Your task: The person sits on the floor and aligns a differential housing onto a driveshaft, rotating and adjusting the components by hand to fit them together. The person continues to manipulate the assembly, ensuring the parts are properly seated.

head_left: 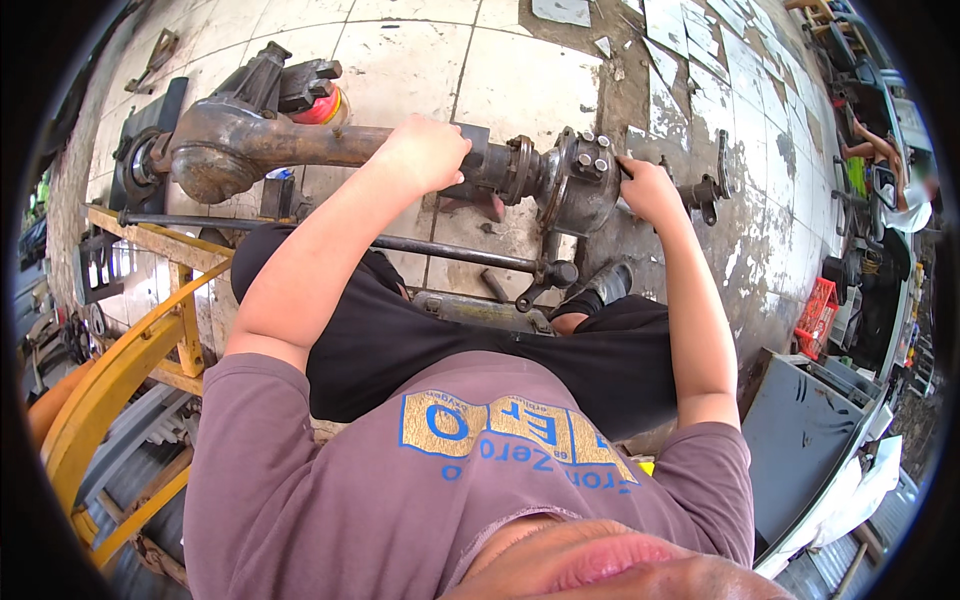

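2 hands on drive axle (215,160) lying crosswise ahead | left hand (430,152) closed on axle tube (335,146) | right hand (650,190) at steering knuckle (590,195), grip unclear | risk: uneven push could roll axle, pinching a hand against tie rod (445,249)

Our landmark is a red plastic crate (817,318). Just below it we have a grey metal cabinet (795,440), and farther below, to the right, a crumpled white sheet (868,488). Above and to the right of the crate we make out a seated person (888,150), small near the rim. Up and to its left we see broken tile pieces (668,28) on a worn tiled floor (400,75). Well across to the crate's left, we have a yellow metal frame (135,375).
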A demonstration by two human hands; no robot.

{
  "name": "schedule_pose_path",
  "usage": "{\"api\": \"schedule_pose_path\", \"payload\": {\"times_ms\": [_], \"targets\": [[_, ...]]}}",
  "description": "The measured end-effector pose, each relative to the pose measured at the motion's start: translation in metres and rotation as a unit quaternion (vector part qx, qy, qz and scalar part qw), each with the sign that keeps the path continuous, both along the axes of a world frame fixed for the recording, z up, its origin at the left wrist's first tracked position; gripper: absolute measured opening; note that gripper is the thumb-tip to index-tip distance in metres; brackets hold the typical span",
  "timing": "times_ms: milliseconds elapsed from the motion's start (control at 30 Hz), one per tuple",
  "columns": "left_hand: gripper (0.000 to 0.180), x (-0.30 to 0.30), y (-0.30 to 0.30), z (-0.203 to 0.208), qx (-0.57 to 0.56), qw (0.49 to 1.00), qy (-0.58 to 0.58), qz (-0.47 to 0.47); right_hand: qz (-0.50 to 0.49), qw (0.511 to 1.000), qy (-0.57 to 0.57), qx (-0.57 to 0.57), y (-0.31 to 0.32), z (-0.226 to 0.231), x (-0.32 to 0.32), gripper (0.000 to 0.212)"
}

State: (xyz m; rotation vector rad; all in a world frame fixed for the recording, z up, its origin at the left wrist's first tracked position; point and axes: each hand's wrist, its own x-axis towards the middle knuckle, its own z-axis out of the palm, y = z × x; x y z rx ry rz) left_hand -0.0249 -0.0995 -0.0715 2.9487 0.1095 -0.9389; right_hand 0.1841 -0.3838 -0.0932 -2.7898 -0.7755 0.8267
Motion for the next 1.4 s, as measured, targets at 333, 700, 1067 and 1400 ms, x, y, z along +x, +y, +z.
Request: {"api": "schedule_pose_path", "payload": {"times_ms": [333, 700, 1067, 1400], "targets": [[0.054, 0.000, -0.001, 0.003, 0.005, 1.000, 0.001, -0.003, 0.115, 0.984, -0.103, 0.094, -0.012, -0.003, -0.002, 0.060], [0.056, -0.002, 0.000, 0.000, -0.012, 1.000, -0.001, 0.004, 0.072, 0.993, -0.070, 0.060, -0.017, -0.005, 0.006, 0.060], [0.055, -0.001, -0.001, 0.002, -0.003, 1.000, 0.003, 0.002, 0.064, 0.995, -0.043, 0.062, -0.010, 0.005, -0.001, 0.062], [0.057, -0.002, -0.002, 0.002, -0.002, 1.000, -0.002, -0.002, 0.064, 0.995, -0.070, 0.023, -0.009, 0.008, -0.003, 0.061]]}}
